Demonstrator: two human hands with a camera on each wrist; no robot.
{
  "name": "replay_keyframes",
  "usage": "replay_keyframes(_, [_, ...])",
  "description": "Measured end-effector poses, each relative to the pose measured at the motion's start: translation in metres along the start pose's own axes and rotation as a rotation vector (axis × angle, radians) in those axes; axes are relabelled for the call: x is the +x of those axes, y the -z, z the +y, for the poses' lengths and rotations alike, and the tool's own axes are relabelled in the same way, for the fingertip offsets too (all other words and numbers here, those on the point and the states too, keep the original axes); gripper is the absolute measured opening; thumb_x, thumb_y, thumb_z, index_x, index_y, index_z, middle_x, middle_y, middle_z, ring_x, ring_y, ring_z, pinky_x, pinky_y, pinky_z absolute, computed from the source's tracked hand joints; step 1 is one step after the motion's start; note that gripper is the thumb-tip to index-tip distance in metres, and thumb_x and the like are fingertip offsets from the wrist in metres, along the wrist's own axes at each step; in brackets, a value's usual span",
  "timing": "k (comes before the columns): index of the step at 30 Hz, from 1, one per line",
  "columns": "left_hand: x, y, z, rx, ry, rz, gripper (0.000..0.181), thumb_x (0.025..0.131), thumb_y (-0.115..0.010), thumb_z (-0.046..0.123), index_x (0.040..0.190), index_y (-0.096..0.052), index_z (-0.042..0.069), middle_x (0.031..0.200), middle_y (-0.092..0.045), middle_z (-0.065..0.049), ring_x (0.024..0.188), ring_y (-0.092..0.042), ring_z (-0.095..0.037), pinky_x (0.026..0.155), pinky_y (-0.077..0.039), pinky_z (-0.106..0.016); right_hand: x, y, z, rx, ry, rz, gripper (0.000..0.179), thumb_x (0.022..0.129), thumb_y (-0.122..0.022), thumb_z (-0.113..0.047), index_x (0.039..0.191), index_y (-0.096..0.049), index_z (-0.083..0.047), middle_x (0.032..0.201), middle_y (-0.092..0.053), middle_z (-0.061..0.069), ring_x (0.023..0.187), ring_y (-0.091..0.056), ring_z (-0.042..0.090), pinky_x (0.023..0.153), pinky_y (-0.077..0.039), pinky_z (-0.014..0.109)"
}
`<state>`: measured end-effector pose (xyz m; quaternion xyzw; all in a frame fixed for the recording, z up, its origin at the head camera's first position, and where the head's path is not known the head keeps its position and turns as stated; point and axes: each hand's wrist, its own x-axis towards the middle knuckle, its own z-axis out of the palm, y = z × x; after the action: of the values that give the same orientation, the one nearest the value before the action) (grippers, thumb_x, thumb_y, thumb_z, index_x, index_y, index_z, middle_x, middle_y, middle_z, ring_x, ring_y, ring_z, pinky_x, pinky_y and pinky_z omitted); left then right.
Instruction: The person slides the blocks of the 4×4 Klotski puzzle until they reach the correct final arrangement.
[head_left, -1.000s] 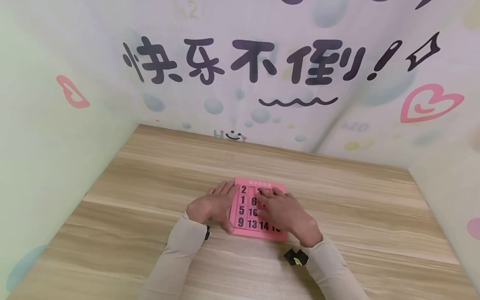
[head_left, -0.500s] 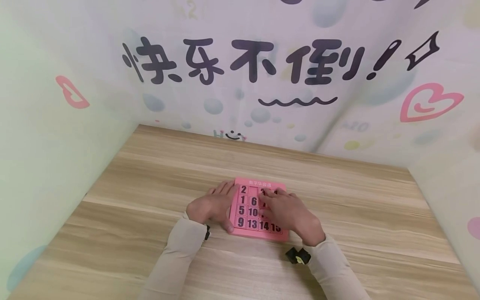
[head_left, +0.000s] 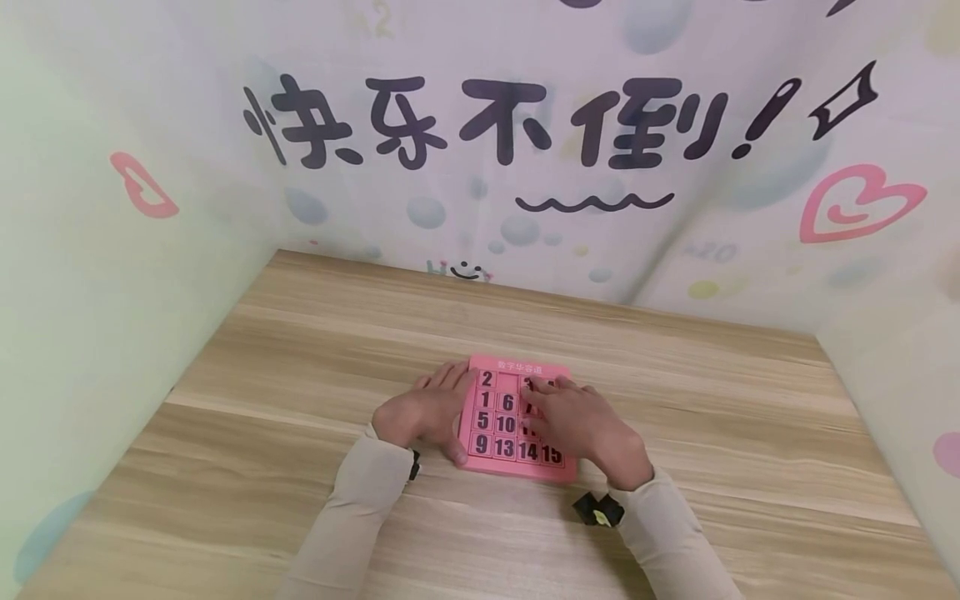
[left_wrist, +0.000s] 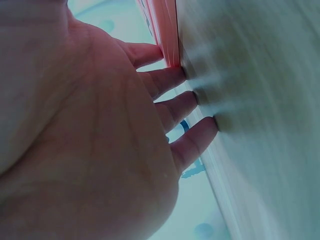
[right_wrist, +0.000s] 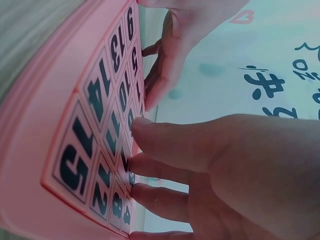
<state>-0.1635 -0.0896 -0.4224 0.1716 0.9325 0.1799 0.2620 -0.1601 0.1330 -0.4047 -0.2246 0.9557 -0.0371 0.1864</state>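
A pink number sliding puzzle point(head_left: 517, 472) lies on the wooden table. Its top row shows tile 2 point(head_left: 487, 379), a bare slot point(head_left: 507, 382), then tile 3 point(head_left: 527, 383) partly under fingers. My left hand point(head_left: 425, 411) braces the puzzle's left side, thumb at the lower corner. In the left wrist view its fingers point(left_wrist: 175, 110) are extended, tips down at the table. Over the right-hand columns is my right hand point(head_left: 577, 425), its fingertips on the upper tiles. The right wrist view shows its thumb point(right_wrist: 165, 142) near tile 6 and the other fingertips around tiles 3 and 4.
Wood-grain table point(head_left: 315, 333) surrounds the puzzle. A printed cloth backdrop point(head_left: 465, 200) with large dark characters rises at the table's far edge, and pale walls point(head_left: 90, 275) stand at the sides. A black wrist device point(head_left: 597, 509) sits at the right cuff.
Tile 3 has slid right under my right fingers, widening the bare slot beside tile 2. My right hand has shifted slightly right, uncovering more of tiles 10 and 15. The left hand stays put.
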Motion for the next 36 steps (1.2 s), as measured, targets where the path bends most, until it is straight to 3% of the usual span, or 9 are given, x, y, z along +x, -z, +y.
replay_keyframes(25, [-0.0021,0.0003,0.001,0.0,0.002,-0.008,0.132,0.063,-0.091,0.036,0.16,-0.007,0.007,0.167,-0.001,-0.013,0.154,0.0,-0.03,0.125,-0.007,-0.046,-0.0008,0.0014,0.0006,-0.001,0.006,0.01,0.048,0.104,-0.046,-0.034,0.15,-0.046,-0.019,0.16,-0.033,0.009,0.146,-0.029,0.043,0.115,-0.026,0.064])
replay_keyframes(36, [-0.0012,0.0,0.0009,-0.007,0.007,-0.011,0.133,0.062,-0.092,0.037,0.16,-0.006,0.007,0.167,-0.002,-0.013,0.154,0.0,-0.03,0.125,-0.008,-0.046,0.0007,0.0013,0.0014,-0.054,0.072,0.09,0.046,0.103,-0.04,-0.014,0.148,-0.049,-0.022,0.157,-0.039,0.009,0.143,-0.035,0.043,0.113,-0.031,0.064])
